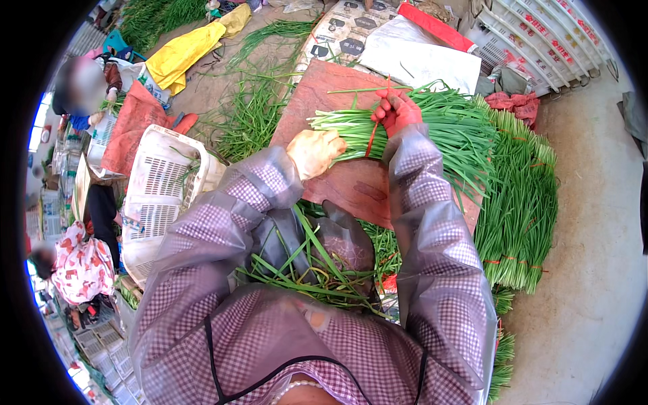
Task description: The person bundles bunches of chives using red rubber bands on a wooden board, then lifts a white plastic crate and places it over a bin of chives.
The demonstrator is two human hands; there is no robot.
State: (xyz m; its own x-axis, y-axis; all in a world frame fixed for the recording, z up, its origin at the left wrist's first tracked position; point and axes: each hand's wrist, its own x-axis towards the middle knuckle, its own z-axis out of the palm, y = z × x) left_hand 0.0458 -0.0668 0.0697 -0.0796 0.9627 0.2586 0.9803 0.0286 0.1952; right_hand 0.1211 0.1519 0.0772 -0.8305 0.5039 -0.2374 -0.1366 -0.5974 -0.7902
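The left hand (314, 152), in a pale glove, lies against the near side of a bunch (453, 120) of long green stems, close to its white ends; whether its fingers close on the stems or only press them, one cannot tell. The right hand (398, 111), in red, is over the bunch just right of there, its fingers pinching a red tie (372, 139) that runs down across the stems. The bunch rests on a reddish bench (312, 91), white ends to the left, green leaves spreading right past the bench's edge. To the right, tied bundles (518, 202) are stacked, with red bands around them. Loose greens (248, 125) are heaped left of the bench, and more stalks (322, 275) lie on the person's lap. Farther left stands a white basket (140, 236), with a yellow sack (177, 61) on the far side. A white sheet (422, 59) lies beyond the bench, and white crates (533, 40) stand at the far right.
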